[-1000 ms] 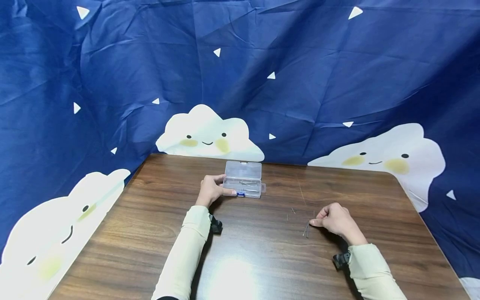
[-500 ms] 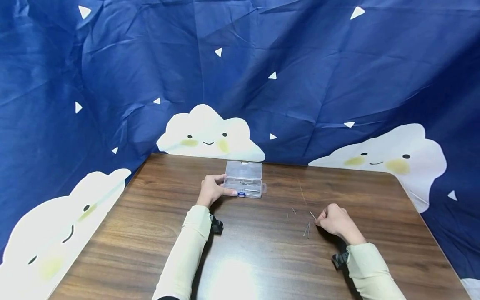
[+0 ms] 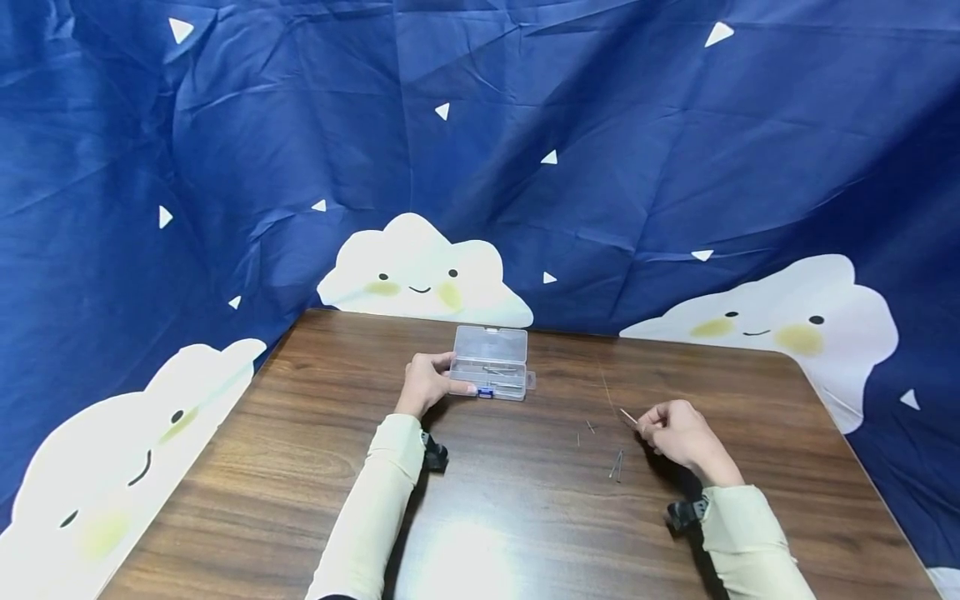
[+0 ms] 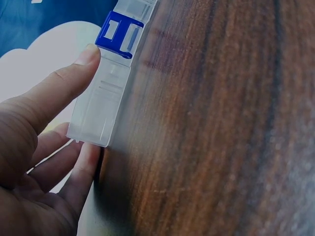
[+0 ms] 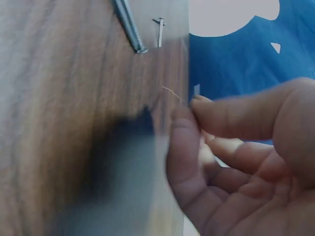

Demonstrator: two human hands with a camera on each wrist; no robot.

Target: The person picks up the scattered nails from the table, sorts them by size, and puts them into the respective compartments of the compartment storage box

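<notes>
A clear plastic case (image 3: 490, 379) with a blue latch (image 4: 118, 34) lies on the table, its lid (image 3: 491, 343) raised toward the back. Several thin metal nails rest inside. My left hand (image 3: 426, 383) grips the case's left end, thumb along the front wall beside the latch and fingers at the end and back. My right hand (image 3: 681, 433) pinches a thin nail (image 3: 627, 417) between thumb and fingers, its free end pointing up and left. In the right wrist view the fingers (image 5: 184, 152) mostly hide it. Two longer nails (image 3: 617, 465) lie close together, left of this hand.
Two smaller nails, one of them slanted (image 3: 590, 427), lie between the case and the right hand. The brown wooden table (image 3: 525, 533) ends at a blue cloth backdrop (image 3: 600, 208) with cloud prints.
My right hand has drawn away from the two longer nails, rightward and then slightly up, with a nail pinched in its fingertips. The left hand keeps its hold on the case.
</notes>
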